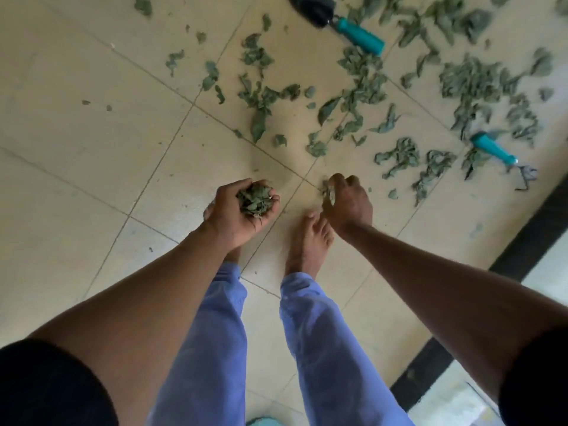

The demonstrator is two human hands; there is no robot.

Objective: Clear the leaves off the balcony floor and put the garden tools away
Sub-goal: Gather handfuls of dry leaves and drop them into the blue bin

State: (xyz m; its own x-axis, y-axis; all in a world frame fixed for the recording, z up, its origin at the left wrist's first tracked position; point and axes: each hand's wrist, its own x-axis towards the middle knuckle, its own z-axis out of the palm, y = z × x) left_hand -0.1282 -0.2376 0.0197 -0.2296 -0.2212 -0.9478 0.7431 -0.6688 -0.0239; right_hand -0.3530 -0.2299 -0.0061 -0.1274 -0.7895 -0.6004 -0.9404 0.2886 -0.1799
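Bare tiles [92,124] lie leftward; left hand [236,210] cups leaves [255,199], right hand [347,201] pinches more.

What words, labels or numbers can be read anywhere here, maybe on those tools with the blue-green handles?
None: no readable text appears anywhere.
Trowel: plain handle, no label visible.
Second tool: blurred, plain handle, no marking visible.
Floor tiles, leaves and trousers: no print.
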